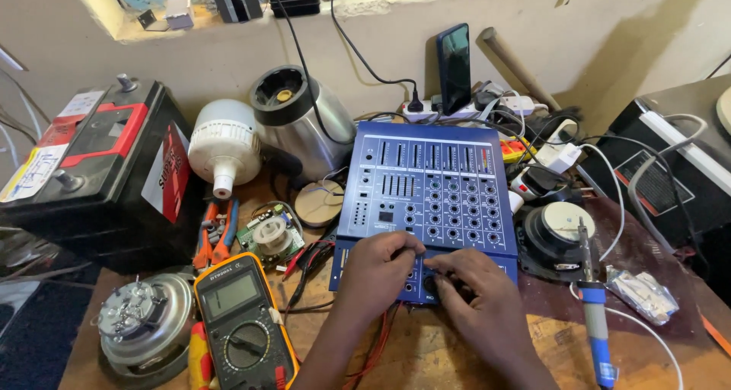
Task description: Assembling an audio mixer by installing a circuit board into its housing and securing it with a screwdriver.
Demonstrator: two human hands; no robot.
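Both hands work the front edge of the blue metal audio mixer panel.
Left hand and right hand pinch small front knobs, fingers narrow; steady turning seems called for.

One blue mixer panel, one multimeter, one car battery, one soldering iron, one phone.

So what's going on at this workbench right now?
A person has both bare hands on the front edge of a blue rectangular audio mixer panel lying on a wooden table. The left hand and right hand pinch at small parts along its lower row of controls. A yellow-cased digital multimeter lies to the left, a blue-handled soldering iron to the right, both untouched.
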